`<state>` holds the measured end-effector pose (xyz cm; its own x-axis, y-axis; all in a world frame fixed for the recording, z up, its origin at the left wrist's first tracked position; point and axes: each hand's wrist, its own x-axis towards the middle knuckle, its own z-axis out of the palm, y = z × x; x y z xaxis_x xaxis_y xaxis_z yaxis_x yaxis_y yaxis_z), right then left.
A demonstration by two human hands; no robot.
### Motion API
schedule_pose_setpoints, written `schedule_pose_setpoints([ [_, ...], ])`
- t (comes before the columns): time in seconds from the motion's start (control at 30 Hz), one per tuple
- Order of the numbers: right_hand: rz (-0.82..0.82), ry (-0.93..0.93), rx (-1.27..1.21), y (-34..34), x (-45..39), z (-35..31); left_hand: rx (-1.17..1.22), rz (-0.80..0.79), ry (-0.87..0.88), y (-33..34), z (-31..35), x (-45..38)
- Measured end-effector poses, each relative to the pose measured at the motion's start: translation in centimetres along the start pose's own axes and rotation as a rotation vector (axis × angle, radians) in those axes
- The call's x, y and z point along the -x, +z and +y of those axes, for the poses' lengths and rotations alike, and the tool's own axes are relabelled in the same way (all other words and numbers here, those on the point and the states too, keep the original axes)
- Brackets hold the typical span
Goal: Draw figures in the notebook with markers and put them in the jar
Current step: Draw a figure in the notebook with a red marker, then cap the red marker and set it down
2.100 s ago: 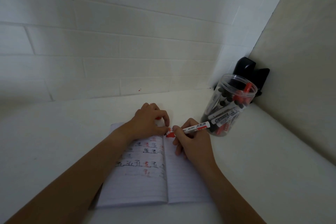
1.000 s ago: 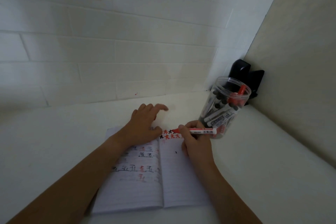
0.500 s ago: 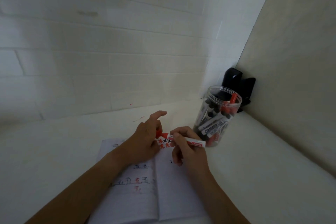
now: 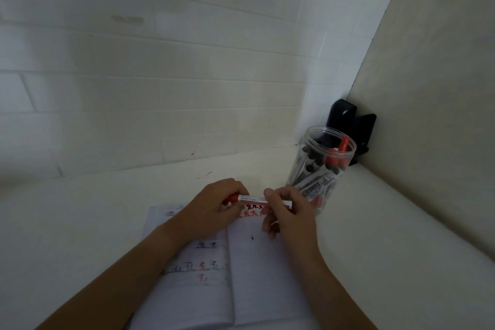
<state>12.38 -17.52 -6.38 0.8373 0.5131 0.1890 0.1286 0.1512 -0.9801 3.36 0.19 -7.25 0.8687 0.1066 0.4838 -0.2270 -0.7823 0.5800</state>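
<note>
An open lined notebook [image 4: 241,270] lies on the white table, with red and black figures drawn on both pages. A white marker [image 4: 254,199] with red ends is held level above the top of the right page. My left hand [image 4: 214,209] grips its red cap end. My right hand [image 4: 289,211] grips the barrel's other end. A clear plastic jar [image 4: 318,169] stands just right of my hands, holding several black-capped markers and a red one.
A black object [image 4: 351,120] sits in the corner behind the jar. A brick wall rises at the back and a beige panel [image 4: 428,115] closes the right side. A few red marks [image 4: 203,175] stain the table [image 4: 80,222].
My right hand lifted the marker off the page. My left hand left the notebook and closed on the marker's red cap end. The view tilted up.
</note>
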Motion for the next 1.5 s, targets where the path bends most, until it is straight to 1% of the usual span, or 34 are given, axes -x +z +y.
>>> schedule_pose_setpoints([
  [0.07, -0.026, -0.048, 0.102, -0.4, -0.3, 0.0, 0.052, 0.008, -0.021, -0.2, -0.2, 0.0],
  [0.13, -0.074, -0.130, 0.303, -0.6, -0.4, 0.5, 0.103, -0.011, -0.054, -0.5, -0.3, 0.1],
  [0.17, -0.113, -0.164, 0.394, -0.6, -0.3, 0.9, 0.137, -0.027, -0.075, -0.6, -0.3, 0.1],
  [0.23, -0.208, -0.185, 0.491, -0.5, -0.2, 1.5, 0.185, -0.049, -0.083, -0.7, -0.3, 0.0],
  [0.3, -0.280, -0.175, 0.502, -0.4, -0.2, 1.7, 0.230, -0.042, -0.094, -0.6, -0.6, -0.1],
  [0.37, -0.307, -0.174, 0.492, -0.4, -0.1, 1.7, 0.267, -0.018, -0.131, -0.5, -0.8, 0.0],
  [0.53, -0.321, -0.179, 0.544, -0.4, -0.3, 2.1, 0.232, -0.002, -0.160, 0.1, -0.6, 0.0],
  [0.67, -0.313, -0.198, 0.571, -0.2, -0.4, 2.1, 0.149, -0.003, -0.163, 0.3, -0.9, 0.0],
  [0.8, -0.305, -0.200, 0.564, 0.1, -0.2, 2.0, 0.174, 0.021, -0.153, 0.4, -0.9, 0.3],
  [0.87, -0.262, -0.183, 0.504, 0.4, -0.3, 1.9, 0.197, 0.060, -0.152, 0.4, -0.8, 0.5],
  [0.97, -0.132, -0.208, 0.423, 0.5, -0.4, 1.5, 0.230, 0.109, -0.145, 0.6, -0.6, 0.4],
  [1.07, -0.033, -0.282, 0.339, 0.3, -0.1, 0.1, 0.303, 0.161, -0.230, 1.1, -1.2, 0.3],
  [1.13, 0.031, -0.335, 0.270, 0.0, 0.3, -1.2, 0.210, 0.166, -0.287, 1.4, -1.8, 0.3],
  [1.2, 0.120, -0.399, 0.267, -0.4, 0.3, -2.5, 0.097, 0.158, -0.286, 1.7, -2.1, 0.4],
  [1.3, 0.228, -0.544, 0.334, -0.9, -0.1, -4.8, -0.163, 0.107, -0.121, 1.9, -2.1, 0.6],
  [1.33, 0.259, -0.607, 0.363, -1.1, -0.4, -6.0, -0.217, 0.092, -0.082, 2.0, -2.0, 0.6],
  [1.43, 0.351, -0.756, 0.449, -1.9, -2.0, -9.0, -0.278, 0.055, -0.063, 2.1, -2.3, 0.9],
  [1.5, 0.407, -0.780, 0.479, -2.7, -3.1, -11.3, -0.282, 0.014, -0.060, 1.6, -2.3, 1.2],
])
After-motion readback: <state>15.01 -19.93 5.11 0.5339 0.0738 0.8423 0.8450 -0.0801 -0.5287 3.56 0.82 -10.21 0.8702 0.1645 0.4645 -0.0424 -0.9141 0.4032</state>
